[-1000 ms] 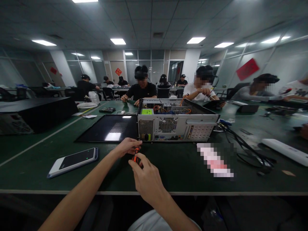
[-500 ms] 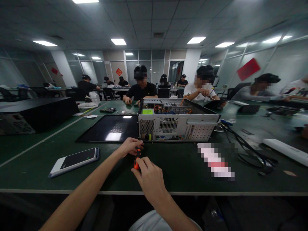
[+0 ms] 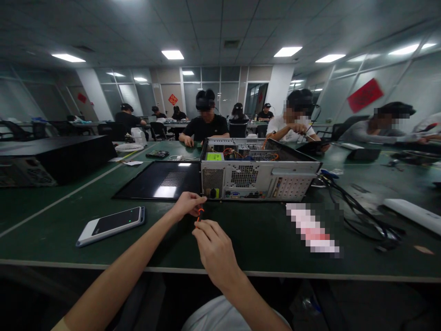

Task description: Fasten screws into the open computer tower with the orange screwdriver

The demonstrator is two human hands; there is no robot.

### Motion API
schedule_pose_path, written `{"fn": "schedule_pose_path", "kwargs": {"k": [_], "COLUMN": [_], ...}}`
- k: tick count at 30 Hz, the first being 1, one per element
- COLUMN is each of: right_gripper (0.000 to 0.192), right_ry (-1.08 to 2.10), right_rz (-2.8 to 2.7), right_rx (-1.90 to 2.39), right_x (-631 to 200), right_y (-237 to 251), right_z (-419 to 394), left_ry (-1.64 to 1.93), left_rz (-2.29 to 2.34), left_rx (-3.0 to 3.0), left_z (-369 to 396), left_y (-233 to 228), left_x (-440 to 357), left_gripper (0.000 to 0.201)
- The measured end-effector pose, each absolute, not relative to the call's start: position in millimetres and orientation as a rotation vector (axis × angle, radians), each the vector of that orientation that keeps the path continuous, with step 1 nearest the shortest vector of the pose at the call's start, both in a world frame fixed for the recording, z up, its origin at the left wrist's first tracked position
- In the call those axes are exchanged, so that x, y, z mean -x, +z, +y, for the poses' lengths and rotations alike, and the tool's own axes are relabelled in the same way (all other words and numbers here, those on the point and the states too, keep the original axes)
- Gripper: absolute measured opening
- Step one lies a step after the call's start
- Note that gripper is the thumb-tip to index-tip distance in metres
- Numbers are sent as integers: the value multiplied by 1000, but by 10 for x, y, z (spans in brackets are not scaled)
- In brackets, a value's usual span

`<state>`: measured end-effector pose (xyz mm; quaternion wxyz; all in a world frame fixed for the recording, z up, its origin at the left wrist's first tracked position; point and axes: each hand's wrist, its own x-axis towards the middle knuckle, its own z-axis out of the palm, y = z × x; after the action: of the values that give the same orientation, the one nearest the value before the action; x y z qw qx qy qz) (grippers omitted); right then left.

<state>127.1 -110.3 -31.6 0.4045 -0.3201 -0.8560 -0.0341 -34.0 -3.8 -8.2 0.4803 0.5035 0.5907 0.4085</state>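
A small screwdriver (image 3: 200,214) with an orange and black handle points away from me, toward the lower left corner of the computer case (image 3: 262,181). My right hand (image 3: 217,248) is closed on the rear of its handle, fingertips pinched together. Just ahead, my left hand (image 3: 188,205) is closed at the screwdriver's front end, by the case's bottom edge; whatever its fingertips pinch is hidden. The case lies on its side with its top open, showing wires and a power supply with a green label (image 3: 214,156). Its rear panel faces me.
A black side panel (image 3: 161,180) lies left of the case. Nearer me is a white-and-grey handheld device (image 3: 110,226). Black cables (image 3: 365,216) and a white bar (image 3: 415,214) lie to the right. Another black case (image 3: 69,158) stands at far left. Co-workers sit across the table.
My right fingers now sit at the back of the screwdriver handle, and less of the handle shows. My left hand stays by the case corner. The whole view has shifted slightly.
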Motion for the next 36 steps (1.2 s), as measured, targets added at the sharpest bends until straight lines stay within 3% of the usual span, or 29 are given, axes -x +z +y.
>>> {"fn": "schedule_pose_path", "kwargs": {"k": [11,15,23,27,36], "right_gripper": [30,20,28,31,18], "right_ry": [-113,-163,-239,-231,-30], "right_rz": [-2091,-2097,-2112,-2144,-2178], "right_rx": [1161,1111,996,873,889], "right_x": [-1243,-1254,-1290,-1305,-1293], "right_y": [-303,-306,-333,-333,-216], "right_z": [-1146,-1142,-1138,-1138,-1139], "left_ry": [1013,1003,956,957,958], "left_rz": [1298,1281,1290,1258,1239], "left_rx": [-1041,-1033,-1018,-995,-932], "left_z": [-66,-83,-72,-71,-99], "left_y": [-15,2,-16,-8,16], "left_x": [278,291,334,331,336], "left_gripper": [27,26,35,26,13]}}
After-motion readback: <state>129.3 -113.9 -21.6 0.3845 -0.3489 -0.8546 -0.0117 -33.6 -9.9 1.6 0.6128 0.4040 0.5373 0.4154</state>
